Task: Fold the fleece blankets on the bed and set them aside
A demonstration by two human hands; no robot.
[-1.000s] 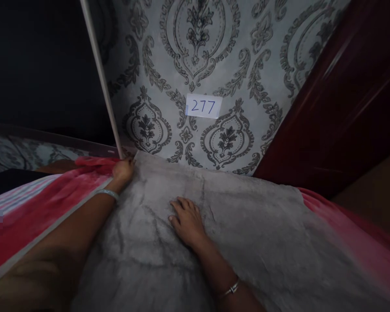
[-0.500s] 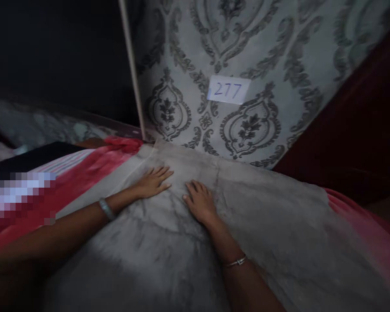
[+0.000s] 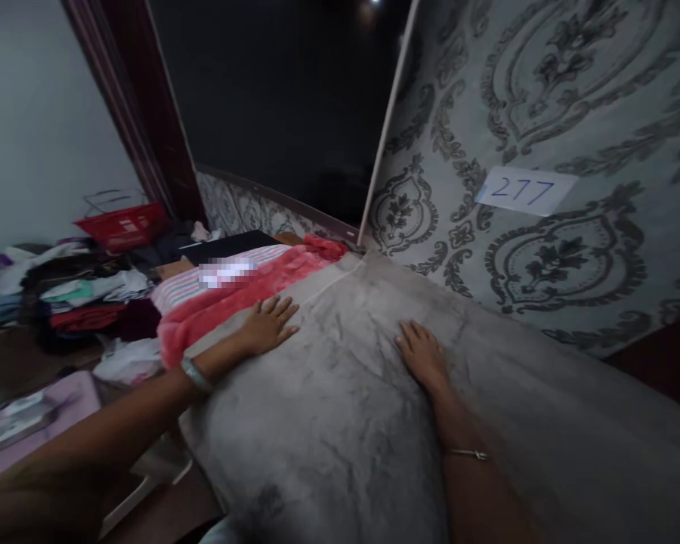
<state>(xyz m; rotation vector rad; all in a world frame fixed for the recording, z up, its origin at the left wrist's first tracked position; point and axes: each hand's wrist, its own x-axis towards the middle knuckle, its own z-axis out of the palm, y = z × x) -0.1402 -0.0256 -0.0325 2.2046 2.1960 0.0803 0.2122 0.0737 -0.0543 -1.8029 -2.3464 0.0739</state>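
Note:
A grey plush blanket (image 3: 340, 408) is spread out in front of me, with soft wrinkles across it. My left hand (image 3: 267, 326) lies flat on it, fingers spread, close to its left edge. Farther right, my right hand (image 3: 424, 353) rests palm down on the same blanket, its fingers extended and holding nothing. Along the left edge, a red plush fabric (image 3: 272, 276) shows beside the grey one. A striped cloth (image 3: 184, 287) lies against the red fabric.
Patterned wallpaper with a paper marked 277 (image 3: 524, 190) rises behind the blanket. At left are heaped clothes (image 3: 91, 291), a red basket (image 3: 123, 227), a white plastic bag (image 3: 133, 360) and a pink table (image 3: 71, 412). A large dark panel (image 3: 283, 98) stands at the back.
The view has swung left, bringing the clothes, basket and table into sight. My hands are farther apart on the blanket, the left nearer its left edge; both remain flat.

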